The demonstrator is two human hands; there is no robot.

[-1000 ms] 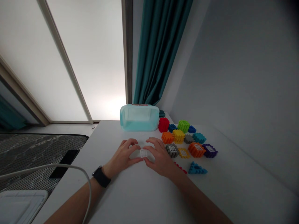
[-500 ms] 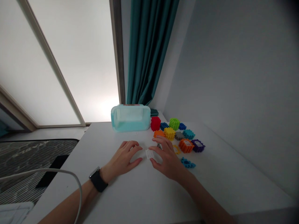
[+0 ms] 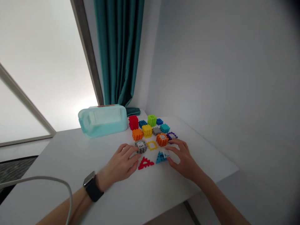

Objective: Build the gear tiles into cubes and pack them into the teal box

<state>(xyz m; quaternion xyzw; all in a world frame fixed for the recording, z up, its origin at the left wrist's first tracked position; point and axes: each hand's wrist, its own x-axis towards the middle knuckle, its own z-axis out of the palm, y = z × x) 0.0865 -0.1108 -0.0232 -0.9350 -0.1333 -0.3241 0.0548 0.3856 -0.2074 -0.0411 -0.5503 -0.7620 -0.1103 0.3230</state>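
Note:
My right hand (image 3: pixel 184 157) pinches a small white window piece (image 3: pixel 166 154) between thumb and forefinger, right against a blue triangle block (image 3: pixel 160 157) on the white table (image 3: pixel 131 197). My left hand (image 3: pixel 122 164) rests on the table with fingers loosely curved and holds nothing. Its fingertips are at a grey block with a white window (image 3: pixel 141 146). A red triangle block (image 3: pixel 145 163) lies between the hands. A flat yellow frame (image 3: pixel 152 145) sits just beyond it.
Several toothed blocks cluster behind: red (image 3: pixel 133 122), green (image 3: pixel 152 120), yellow (image 3: pixel 147 130), orange (image 3: pixel 162 139), purple (image 3: pixel 172 135). A pale blue see-through tub (image 3: pixel 103 120) lies on its side at the back. The table's edge (image 3: pixel 211 184) runs close on the right. A white cable (image 3: pixel 51 181) crosses my left arm.
The view has swung to the right. My right hand carried the white piece rightward to the blue triangle. My left hand let go of it and now lies by the grey block.

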